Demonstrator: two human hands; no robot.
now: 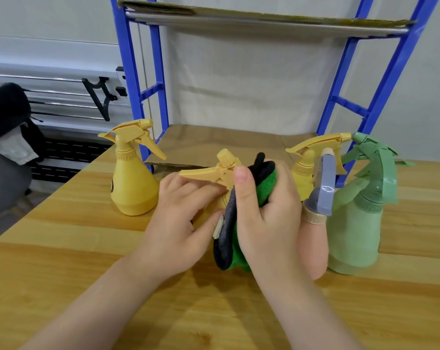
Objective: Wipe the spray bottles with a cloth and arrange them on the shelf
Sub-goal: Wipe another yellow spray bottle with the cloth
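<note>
My left hand [181,223] grips a yellow spray bottle [221,170] at its neck and body, its trigger head pointing left. My right hand [264,218] presses a green and dark grey cloth [229,246] against that bottle's right side. Another yellow spray bottle [133,183] stands upright on the table to the left. A third yellow bottle [307,168] stands behind my right hand. A pink bottle with a grey-blue trigger [323,193] and a pale green bottle [357,223] stand at the right. The blue shelf [380,97] rises behind them.
The wooden table [87,261] spreads under my arms. Brown cardboard [213,140] lines the lower shelf level, and another sheet [264,17] lies on the level above. A dark bundle of clothing [6,112] rests on a grey chair at the far left.
</note>
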